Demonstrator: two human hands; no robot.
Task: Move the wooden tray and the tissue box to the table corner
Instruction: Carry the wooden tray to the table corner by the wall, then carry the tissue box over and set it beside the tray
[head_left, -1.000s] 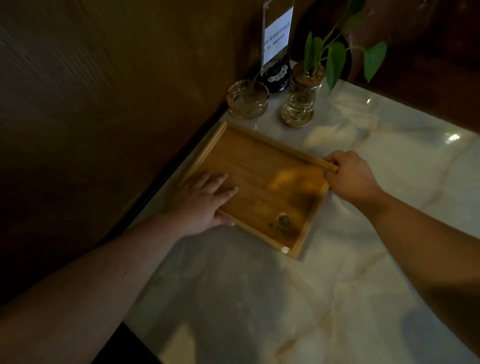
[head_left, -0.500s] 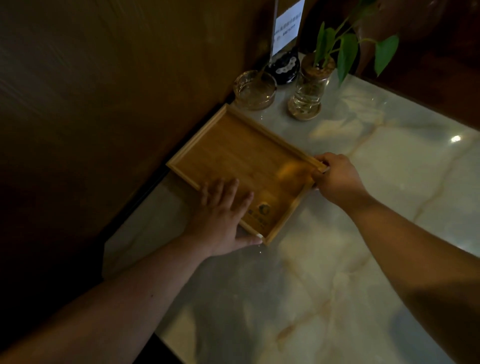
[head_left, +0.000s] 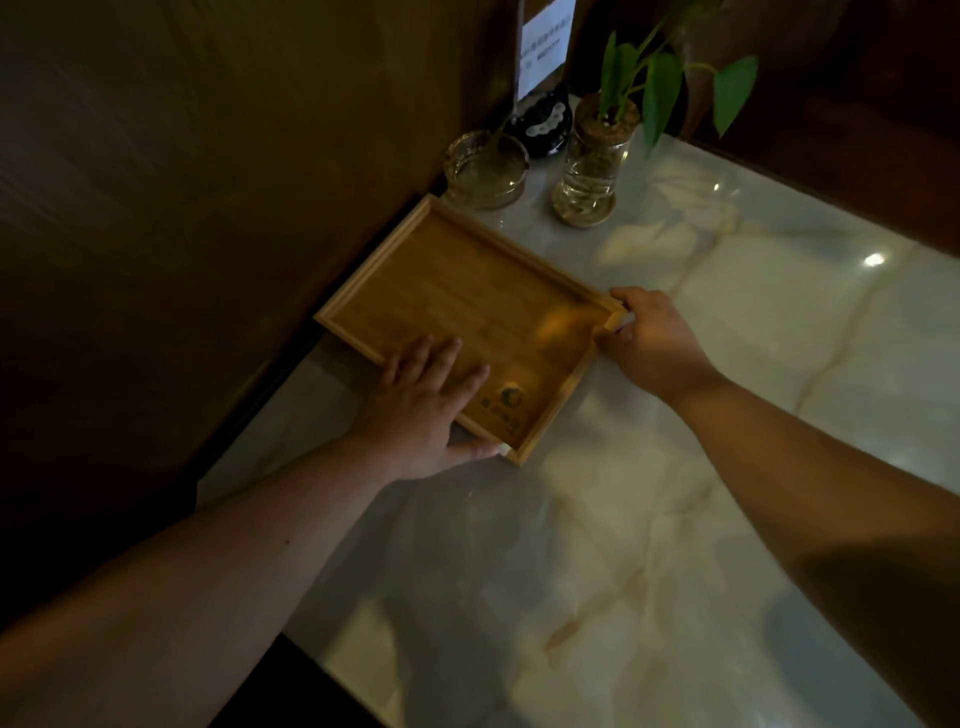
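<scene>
Tray (head_left: 483, 291): wooden, rectangular, shallow-rimmed, lying flat on the marble tabletop (head_left: 675, 519). Its long left edge runs along the dark wall panel (head_left: 208, 208) at the tabletop's left side; whether it touches the panel cannot be told. Its far corner sits just beside a glass ashtray (head_left: 485, 171). A dark logo mark (head_left: 511, 400) is printed on the tray floor near the near corner. Nothing else lies in the tray.

Left hand (head_left: 421, 410): palm down, fingers spread flat across the near rim and onto the tray floor, thumb lying along the outside of the near rim on the tabletop. Grip apart, pressing rather than clasping.

Right hand (head_left: 649, 338): at the tray's right corner, fingers curled over the rim with the thumb on the near side. Grip clamped on the tray corner.

Corner area: the ashtray, a glass jar (head_left: 589, 171) holding water and a green plant (head_left: 660, 78), and a dark round sign base (head_left: 543, 124) carrying a white card (head_left: 545, 47) stand close together at the far end, beyond the tray. Jar and ashtray stand apart from each other.

Tissue box: not in view.

Lighting is dim; fine detail on the logo and card text is unreadable.
</scene>
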